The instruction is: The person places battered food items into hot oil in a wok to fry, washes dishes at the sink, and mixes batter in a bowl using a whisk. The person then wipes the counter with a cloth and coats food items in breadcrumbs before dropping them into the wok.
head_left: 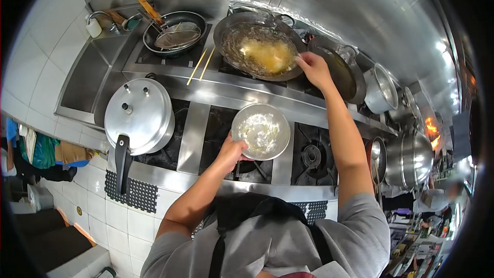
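My left hand (231,151) grips the lower left rim of a round metal bowl (284,136) above the front burners. White floury powder (259,130), with pale clumps in it, coats the bowl's bottom. At the back, my right hand (313,68) reaches to the right edge of a dark wok (229,51). Its fingers are pinched together, and whatever they hold is too small to make out. Bubbling golden oil (267,54) fills the wok's middle. A pair of long chopsticks (196,66) lies to the left of the wok.
A large pressure cooker (139,116) stands at left, its black handle jutting forward. Behind it a frying pan (181,49) holds strainers. Another wok (337,67) and several metal pots (382,90) line the right. Flames (432,131) and people show farther right.
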